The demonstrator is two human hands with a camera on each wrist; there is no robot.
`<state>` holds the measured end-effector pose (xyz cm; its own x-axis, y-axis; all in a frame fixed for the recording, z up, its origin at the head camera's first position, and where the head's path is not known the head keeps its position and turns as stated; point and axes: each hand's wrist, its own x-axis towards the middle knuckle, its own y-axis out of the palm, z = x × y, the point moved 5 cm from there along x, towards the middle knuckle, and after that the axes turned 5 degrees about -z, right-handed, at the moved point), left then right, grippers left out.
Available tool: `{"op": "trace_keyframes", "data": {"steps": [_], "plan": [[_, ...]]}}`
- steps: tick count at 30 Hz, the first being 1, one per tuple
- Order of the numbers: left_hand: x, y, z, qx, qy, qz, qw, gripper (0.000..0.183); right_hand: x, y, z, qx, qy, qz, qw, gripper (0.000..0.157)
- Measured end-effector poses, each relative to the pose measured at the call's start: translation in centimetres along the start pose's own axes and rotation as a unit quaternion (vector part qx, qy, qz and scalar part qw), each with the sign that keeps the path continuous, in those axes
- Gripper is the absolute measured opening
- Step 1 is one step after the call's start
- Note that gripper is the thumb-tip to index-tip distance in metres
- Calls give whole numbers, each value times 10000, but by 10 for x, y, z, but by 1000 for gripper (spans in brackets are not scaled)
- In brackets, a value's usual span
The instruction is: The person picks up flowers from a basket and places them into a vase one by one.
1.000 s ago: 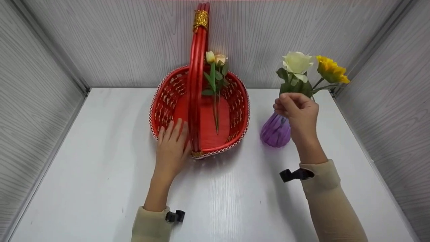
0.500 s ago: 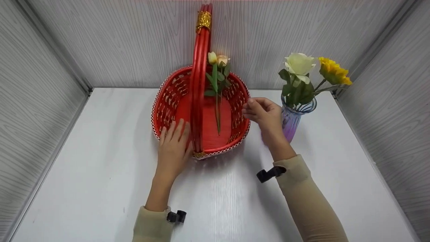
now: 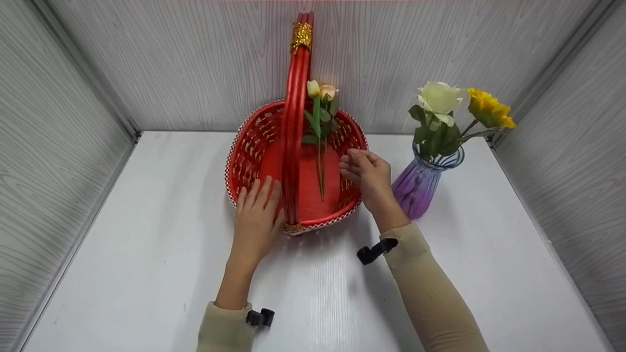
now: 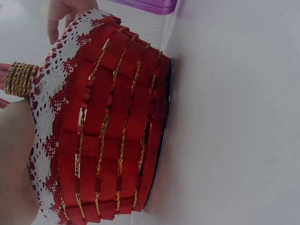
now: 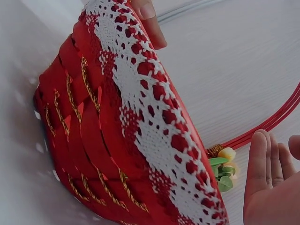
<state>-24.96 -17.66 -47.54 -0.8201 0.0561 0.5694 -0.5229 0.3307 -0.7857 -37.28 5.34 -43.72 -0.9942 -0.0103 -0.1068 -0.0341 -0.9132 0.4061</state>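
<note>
My left hand [image 3: 257, 225] reaches over the front-left rim of a red woven basket [image 3: 320, 224], its fingers straight and spread inside. My right hand [image 3: 370, 178] is at the basket's right rim, fingers loosely bent, holding nothing; the right wrist view shows the fingers [image 5: 258, 164] apart from the lace trim [image 5: 154, 136]. Inside the basket a pale yellow tulip [image 3: 313, 89] and a peach rose [image 3: 328, 92] lean against the back wall, stems down on the floor. Right of it stands a blue-purple vase [image 3: 415, 190] with a white rose [image 3: 440, 100] and a sunflower [image 3: 489, 108].
The basket's tall handle [image 3: 293, 98], bound with gold cord [image 3: 301, 36], arches between the two hands. Grey wood-grain panels [image 3: 195, 58] close off the back and both sides of the white table [image 3: 122, 244].
My right hand has moved left from in front of the vase to the basket's right rim, uncovering the vase. My left hand has stayed on the basket.
</note>
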Motion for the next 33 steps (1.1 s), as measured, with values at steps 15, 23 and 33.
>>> {"op": "trace_keyframes", "data": {"steps": [15,23,33], "plan": [[-3,2,2,28,-145,161,9998,65,18,12,-17,276,382,-130,9988,25],[-1,-1,2,18,-33,38,10000,62,26,18,-18,171,647,-254,9974,26],[-1,0,1,-3,1,-19,10000,63,35,23,-29,-201,991,-228,9946,29]]}}
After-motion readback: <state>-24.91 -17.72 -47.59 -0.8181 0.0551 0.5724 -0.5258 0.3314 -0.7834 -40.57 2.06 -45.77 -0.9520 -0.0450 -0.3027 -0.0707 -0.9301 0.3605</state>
